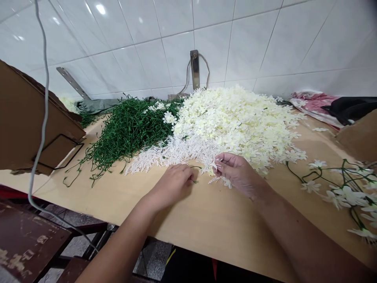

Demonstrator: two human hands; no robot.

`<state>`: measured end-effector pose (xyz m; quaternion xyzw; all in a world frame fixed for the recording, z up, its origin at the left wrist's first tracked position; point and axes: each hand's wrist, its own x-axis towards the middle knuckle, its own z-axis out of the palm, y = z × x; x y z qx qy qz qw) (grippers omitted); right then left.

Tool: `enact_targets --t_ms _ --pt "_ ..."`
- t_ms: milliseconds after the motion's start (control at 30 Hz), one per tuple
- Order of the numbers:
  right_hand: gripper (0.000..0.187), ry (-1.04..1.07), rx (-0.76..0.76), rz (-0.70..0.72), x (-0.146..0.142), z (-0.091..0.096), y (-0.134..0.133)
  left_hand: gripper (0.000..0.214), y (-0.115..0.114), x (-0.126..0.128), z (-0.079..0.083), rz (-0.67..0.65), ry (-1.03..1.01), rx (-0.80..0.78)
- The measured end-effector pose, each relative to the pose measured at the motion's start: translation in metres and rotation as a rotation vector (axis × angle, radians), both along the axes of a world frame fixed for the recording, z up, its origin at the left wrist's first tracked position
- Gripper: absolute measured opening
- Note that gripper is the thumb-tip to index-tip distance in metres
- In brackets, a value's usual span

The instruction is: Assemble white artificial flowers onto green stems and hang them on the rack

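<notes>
My left hand [178, 179] is closed low over the table, with a thin green plastic stem [196, 167] poking out past its fingers. A short way to the right, my right hand [234, 173] pinches a small white flower part [216, 164] between thumb and fingers; its exact shape is partly hidden. Just beyond both hands lies a heap of thin white stamen pieces [173, 151]. Behind it rises a large mound of pale cream artificial flower heads [235, 118]. A tangled pile of green stems [132, 125] sits to the left of the mound.
Assembled flowers on green stems [349, 196] lie at the right of the wooden table [206, 228]. A cardboard box [38, 122] stands at the left, with a grey cable [44, 118] hanging before it. Cloths [315, 104] lie at the back right against the tiled wall [250, 43].
</notes>
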<state>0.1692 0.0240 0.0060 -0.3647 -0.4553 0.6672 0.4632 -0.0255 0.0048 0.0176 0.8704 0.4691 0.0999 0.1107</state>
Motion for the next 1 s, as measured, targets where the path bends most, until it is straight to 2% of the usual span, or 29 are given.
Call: enact_targets --t_ms 200,300,400,467,567,667,800,900,1000 --pt "0.026 0.036 0.001 -0.027 0.001 0.001 0.0 0.015 0.034 -0.006 0.013 0.291 -0.436 0.155" --pt "0.027 0.054 0.0 -0.069 0.002 0.001 0.001 0.02 0.052 -0.002 0.018 0.349 -0.538 0.177" --pt "0.027 0.085 -0.011 -0.115 0.004 0.0 0.003 0.015 0.061 0.006 0.017 0.392 -0.623 0.199" --pt "0.025 0.105 -0.003 -0.128 0.005 -0.001 0.003 0.012 0.061 0.011 0.012 0.414 -0.743 0.121" --pt "0.019 0.086 0.03 -0.122 0.006 -0.001 0.003 0.009 0.053 0.02 0.004 0.376 -0.93 -0.124" --pt "0.015 0.061 0.052 -0.112 0.006 0.0 0.002 0.008 0.043 0.03 0.0 0.265 -0.988 -0.332" --pt "0.015 0.126 0.015 -0.068 0.003 0.002 0.001 0.01 0.033 0.039 0.0 0.155 -1.027 -0.53" --pt "0.018 0.114 -0.003 -0.06 0.001 0.0 0.001 0.012 0.032 0.041 -0.002 0.121 -1.035 -0.601" --pt "0.021 0.019 0.018 -0.111 0.0 -0.002 0.0 0.01 0.033 0.04 -0.003 0.126 -1.008 -0.592"
